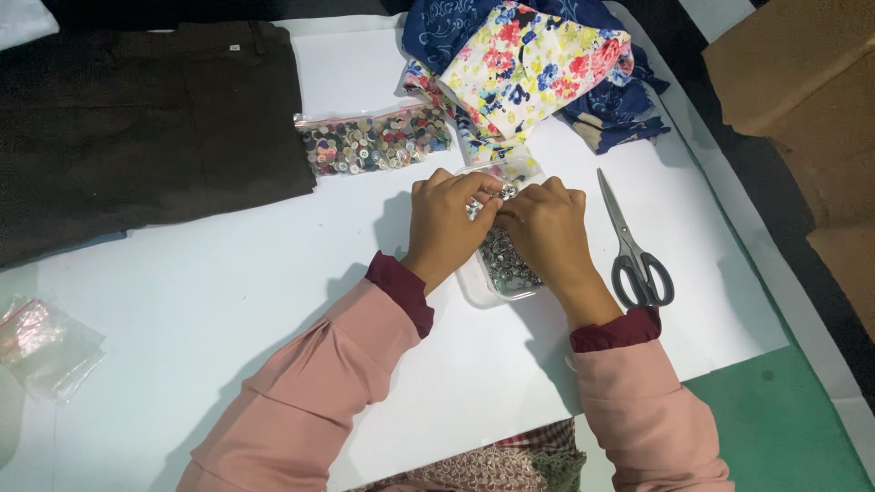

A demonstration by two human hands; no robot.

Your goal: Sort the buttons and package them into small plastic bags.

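Observation:
My left hand (447, 223) and my right hand (547, 228) meet over a clear plastic bag of small silver metal buttons (506, 264) lying on the white sheet (273, 301). Both hands pinch the bag's upper end with their fingertips, where a few silver pieces (504, 192) show between them. Much of the bag is hidden under my hands. Pink sleeves with dark red cuffs cover both forearms.
A zip bag of mixed coloured buttons (374, 141) lies just beyond my hands. Grey-handled scissors (633, 246) rest to the right. Floral and blue fabric (538, 64) is piled at the back, dark brown trousers (137, 118) at the left, empty clear bags (46, 346) at far left.

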